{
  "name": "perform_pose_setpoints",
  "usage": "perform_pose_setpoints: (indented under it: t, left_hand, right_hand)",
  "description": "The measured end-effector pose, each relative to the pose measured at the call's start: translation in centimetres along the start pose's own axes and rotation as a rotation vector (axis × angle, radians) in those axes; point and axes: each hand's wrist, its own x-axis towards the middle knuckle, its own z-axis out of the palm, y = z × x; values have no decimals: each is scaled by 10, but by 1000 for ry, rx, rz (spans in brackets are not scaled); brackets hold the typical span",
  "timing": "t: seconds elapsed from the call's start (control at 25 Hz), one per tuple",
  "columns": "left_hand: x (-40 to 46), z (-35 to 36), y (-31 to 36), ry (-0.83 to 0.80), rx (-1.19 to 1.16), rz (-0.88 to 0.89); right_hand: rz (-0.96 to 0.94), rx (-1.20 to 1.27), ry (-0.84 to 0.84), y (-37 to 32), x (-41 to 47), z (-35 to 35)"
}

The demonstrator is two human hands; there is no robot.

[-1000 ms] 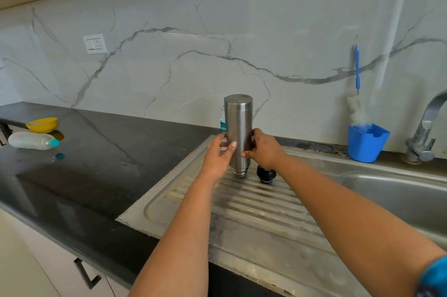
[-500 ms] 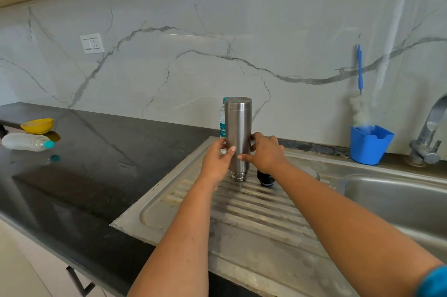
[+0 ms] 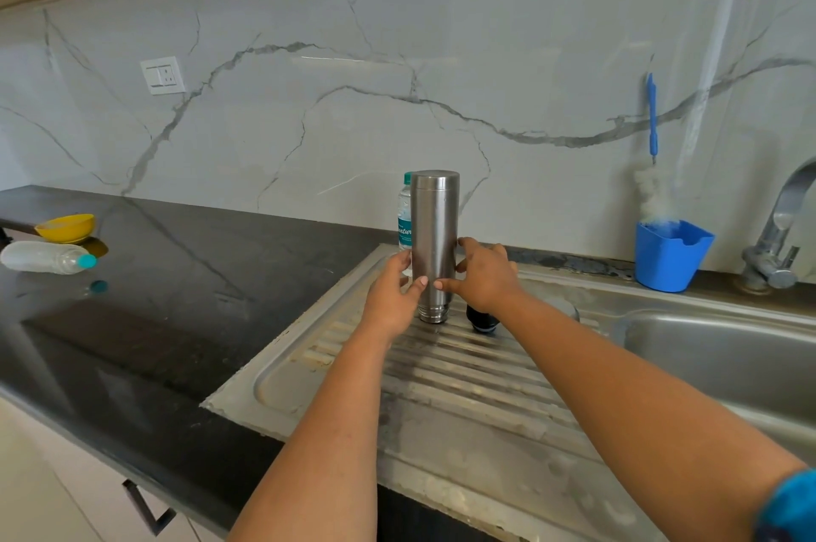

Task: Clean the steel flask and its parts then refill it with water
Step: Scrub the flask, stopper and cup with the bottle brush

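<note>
A dark stone counter is seen running along a marbled wall, and a steel sink unit is set into it, with a ribbed draining board on the left and a basin on the right. A tap is mounted at the far right, and a blue cup holding a bottle brush is stood beside it. At the far left, a yellow bowl and a plastic bottle lying on its side are found.

The steel flask is stood upside down near the back of the draining board, its threaded mouth resting on the ribs. It is clasped on both sides: the left hand is curled round its lower left side, and the right hand is wrapped round its lower right, thumb across the front. A labelled water bottle is partly hidden just behind it, and a dark stopper is seen just beside its mouth, under the right hand.

The flask is judged rigid and fairly light when drained, but its smooth, probably wet wall is likely to be slippery, and its narrow mouth gives a poor footing on the ribs. A hold round the middle of the body is best taken, with the whole palm rather than the fingertips.
</note>
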Motion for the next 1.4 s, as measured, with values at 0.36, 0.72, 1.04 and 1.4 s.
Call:
perform_pose_setpoints:
  t: [0.36, 0.72, 1.04, 1.4]
  left_hand:
    - [-6, -1, 4, -11, 20, -6]
    - [-27, -5, 14, 121, 20, 5]
    - [-75, 39, 68, 333, -110, 213]
    - [-72, 178, 137, 117, -501, -28]
  right_hand:
    - [-11, 38, 12, 2, -1, -3]
    - [-3, 157, 40, 24, -31, -38]
    - [2, 136, 195, 79, -76, -112]
    - [33, -91, 232, 190, -89, -219]
